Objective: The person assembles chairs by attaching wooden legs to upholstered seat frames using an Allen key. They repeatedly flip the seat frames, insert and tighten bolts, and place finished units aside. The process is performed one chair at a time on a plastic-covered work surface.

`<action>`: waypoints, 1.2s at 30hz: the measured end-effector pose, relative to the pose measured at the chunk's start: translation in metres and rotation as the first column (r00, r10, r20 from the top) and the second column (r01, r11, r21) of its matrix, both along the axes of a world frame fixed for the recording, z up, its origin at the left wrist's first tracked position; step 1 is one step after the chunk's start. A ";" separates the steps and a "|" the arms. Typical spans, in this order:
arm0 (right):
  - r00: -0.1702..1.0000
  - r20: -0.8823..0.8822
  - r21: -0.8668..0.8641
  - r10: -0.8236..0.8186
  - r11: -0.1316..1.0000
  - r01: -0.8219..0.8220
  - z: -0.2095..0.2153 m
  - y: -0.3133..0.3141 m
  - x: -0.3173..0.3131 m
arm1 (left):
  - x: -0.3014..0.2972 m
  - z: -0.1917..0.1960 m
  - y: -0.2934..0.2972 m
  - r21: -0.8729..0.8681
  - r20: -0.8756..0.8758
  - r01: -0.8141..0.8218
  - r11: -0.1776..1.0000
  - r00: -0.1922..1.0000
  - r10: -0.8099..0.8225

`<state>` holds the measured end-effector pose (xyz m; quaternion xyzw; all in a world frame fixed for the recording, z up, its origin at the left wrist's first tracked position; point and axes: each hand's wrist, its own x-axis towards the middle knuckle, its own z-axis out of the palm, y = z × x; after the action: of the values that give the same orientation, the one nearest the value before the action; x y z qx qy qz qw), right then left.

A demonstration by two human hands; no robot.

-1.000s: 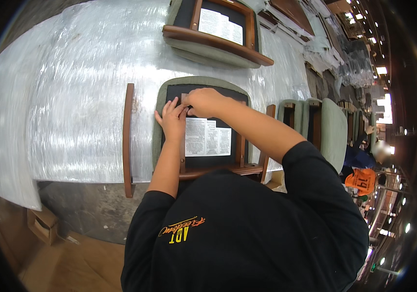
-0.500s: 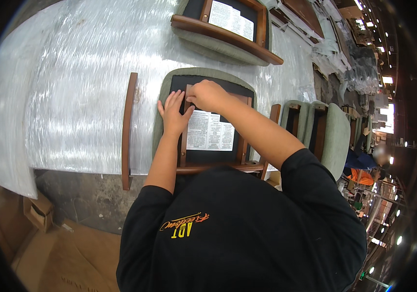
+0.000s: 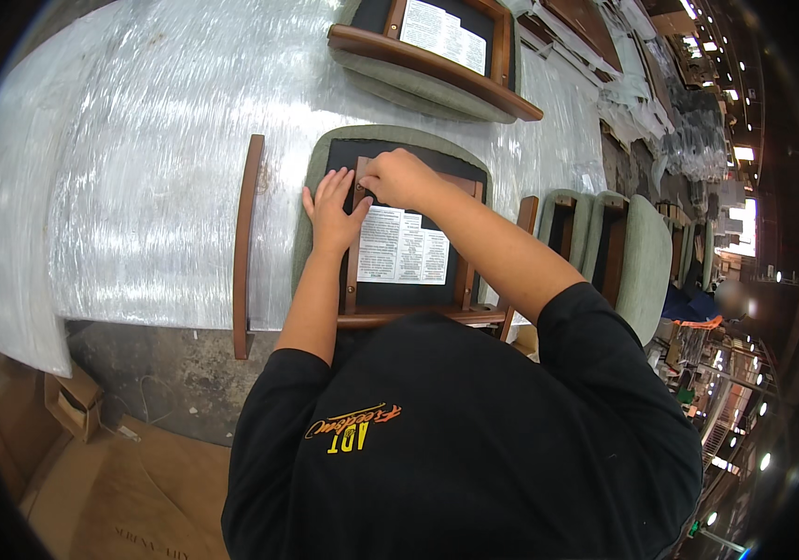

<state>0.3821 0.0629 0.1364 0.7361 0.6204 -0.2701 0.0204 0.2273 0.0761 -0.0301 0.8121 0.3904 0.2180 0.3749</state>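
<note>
An upholstered seat (image 3: 332, 149) in grey-green fabric lies underside up on the plastic-wrapped surface, its black base cover facing me. A brown wooden frame (image 3: 353, 266) is fixed on that underside, with white printed labels (image 3: 402, 247) inside it. My left hand (image 3: 332, 219) rests on the seat's left side, fingers extended along the frame's far left corner and thumb apart. At that same corner my right hand (image 3: 404, 180) is closed, fingertips pinched together against the wood. Whatever lies between those fingertips is too small and covered to make out.
A loose wooden bar (image 3: 248, 243) lies left of the seat. Another upturned seat (image 3: 418, 98) lies beyond it. Several green cushioned seats (image 3: 642, 271) stand in a row at the right. Brown cardboard (image 3: 129, 495) covers floor at lower left, beside the wrapped surface's near edge (image 3: 166, 325).
Both hands stay at the same frame corner. My right hand has shifted and turned very slightly there; the view has tilted a little.
</note>
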 end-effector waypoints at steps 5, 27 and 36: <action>0.995 -0.033 -0.043 -0.089 0.995 0.088 0.005 -0.005 -0.006 | -0.002 0.000 0.000 0.020 0.030 0.007 1.000 1.000 -0.007; 0.984 -0.175 0.131 0.047 0.991 -0.024 0.028 -0.075 -0.044 | -0.123 0.106 -0.078 -0.215 -0.680 0.168 0.962 0.681 -0.271; 0.976 -0.193 0.259 0.099 0.965 -0.047 -0.011 -0.154 -0.109 | -0.112 0.081 -0.081 -0.189 -0.673 0.118 0.975 0.707 -0.216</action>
<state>0.2733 -0.0913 0.1253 0.6776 0.6752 -0.2623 -0.1273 0.1149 -0.0053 0.0505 0.8401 0.4399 -0.1606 0.2737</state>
